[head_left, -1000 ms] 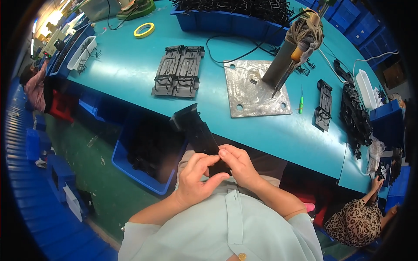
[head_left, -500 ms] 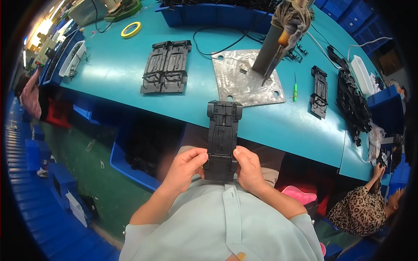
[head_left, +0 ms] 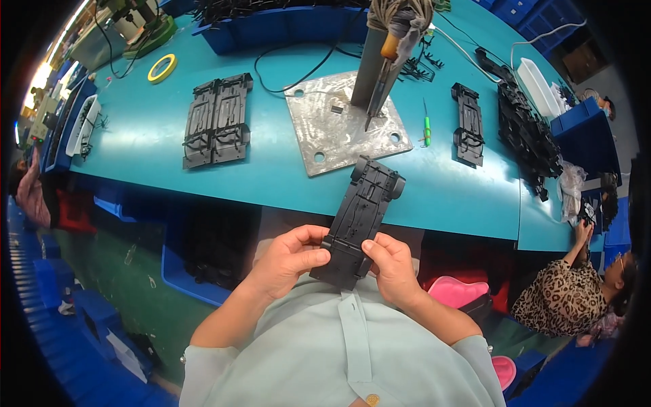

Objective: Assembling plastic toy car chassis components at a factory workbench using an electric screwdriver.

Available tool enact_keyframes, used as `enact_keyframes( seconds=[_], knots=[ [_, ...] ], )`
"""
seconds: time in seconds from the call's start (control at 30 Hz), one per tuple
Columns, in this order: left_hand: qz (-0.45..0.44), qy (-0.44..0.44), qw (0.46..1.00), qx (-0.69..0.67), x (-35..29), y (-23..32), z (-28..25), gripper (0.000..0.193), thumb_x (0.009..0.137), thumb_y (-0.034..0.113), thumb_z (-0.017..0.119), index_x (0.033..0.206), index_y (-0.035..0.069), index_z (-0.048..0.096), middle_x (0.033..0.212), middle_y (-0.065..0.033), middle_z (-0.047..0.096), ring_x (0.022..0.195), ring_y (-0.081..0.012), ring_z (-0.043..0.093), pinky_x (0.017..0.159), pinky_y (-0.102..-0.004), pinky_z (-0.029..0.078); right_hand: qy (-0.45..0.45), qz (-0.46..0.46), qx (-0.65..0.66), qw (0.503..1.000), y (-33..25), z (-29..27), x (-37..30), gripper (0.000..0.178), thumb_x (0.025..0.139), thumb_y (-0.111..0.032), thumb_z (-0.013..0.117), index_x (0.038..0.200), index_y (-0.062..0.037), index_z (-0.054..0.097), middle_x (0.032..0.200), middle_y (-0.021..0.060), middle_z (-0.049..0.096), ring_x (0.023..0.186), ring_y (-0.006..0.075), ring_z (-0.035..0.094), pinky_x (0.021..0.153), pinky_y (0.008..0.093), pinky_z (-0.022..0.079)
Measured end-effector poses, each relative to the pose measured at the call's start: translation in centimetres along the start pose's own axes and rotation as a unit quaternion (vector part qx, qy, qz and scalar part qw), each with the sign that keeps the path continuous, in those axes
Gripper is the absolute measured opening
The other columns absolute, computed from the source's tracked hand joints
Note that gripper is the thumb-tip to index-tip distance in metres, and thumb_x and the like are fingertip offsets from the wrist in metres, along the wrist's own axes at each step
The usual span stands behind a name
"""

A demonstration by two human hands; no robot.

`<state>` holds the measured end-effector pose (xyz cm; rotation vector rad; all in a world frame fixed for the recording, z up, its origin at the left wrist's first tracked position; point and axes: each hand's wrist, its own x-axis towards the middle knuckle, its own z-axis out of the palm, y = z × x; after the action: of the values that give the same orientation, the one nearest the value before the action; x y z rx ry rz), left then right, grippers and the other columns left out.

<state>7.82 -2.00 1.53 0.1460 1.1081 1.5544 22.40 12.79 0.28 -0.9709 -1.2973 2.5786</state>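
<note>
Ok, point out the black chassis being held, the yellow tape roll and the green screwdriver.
Chassis (head_left: 359,220): head view, middle of its ribbed underside.
Tape roll (head_left: 163,68): head view, on its yellow ring, table's far left.
Screwdriver (head_left: 427,129): head view, on its green handle.

black chassis part near end hidden behind thumbs, blue bin contents too dark

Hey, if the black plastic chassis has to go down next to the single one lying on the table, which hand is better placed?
Probably the right hand: it grips the black chassis on the side nearer the single chassis lying at table right. The left hand would reach across.
</note>
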Motion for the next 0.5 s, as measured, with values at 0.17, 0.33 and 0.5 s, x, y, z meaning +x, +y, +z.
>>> enact_keyframes(
  seconds=[0.17,0.33,0.5],
  knots=[
    [-0.069,-0.021,0.992,-0.105,2.3,0.2,-0.2,0.029,0.093,0.016,0.057,0.116,-0.002,0.056,0.108,-0.0088,0.062,0.097,-0.0163,0.060,0.087,-0.0327,0.049,0.007,0.015,0.055,0.998,-0.9,-0.6,0.3,0.022,0.094,-0.016,0.053,0.108,-0.0005,0.060,0.105,0.0061,0.063,0.094,0.0132,0.060,0.085,0.0312,0.049],
    [-0.057,-0.026,0.991,-0.116,4.1,-0.1,-0.1,0.034,0.095,0.026,0.055,0.114,-0.003,0.057,0.106,-0.0091,0.063,0.094,-0.0163,0.061,0.085,-0.0323,0.050,-0.017,0.001,0.059,0.998,-1.7,-1.4,1.0,0.028,0.090,-0.016,0.055,0.112,0.0005,0.057,0.108,0.0069,0.063,0.095,0.0160,0.061,0.085,0.0332,0.049],
    [-0.034,0.017,0.993,-0.111,4.0,-0.4,0.7,0.032,0.094,0.027,0.057,0.109,-0.002,0.059,0.103,-0.0077,0.064,0.092,-0.0146,0.061,0.084,-0.0308,0.051,-0.030,-0.007,0.070,0.997,-1.8,-1.3,1.3,0.030,0.089,-0.016,0.054,0.114,0.0002,0.056,0.110,0.0072,0.062,0.096,0.0160,0.060,0.084,0.0331,0.048]
  ],
)
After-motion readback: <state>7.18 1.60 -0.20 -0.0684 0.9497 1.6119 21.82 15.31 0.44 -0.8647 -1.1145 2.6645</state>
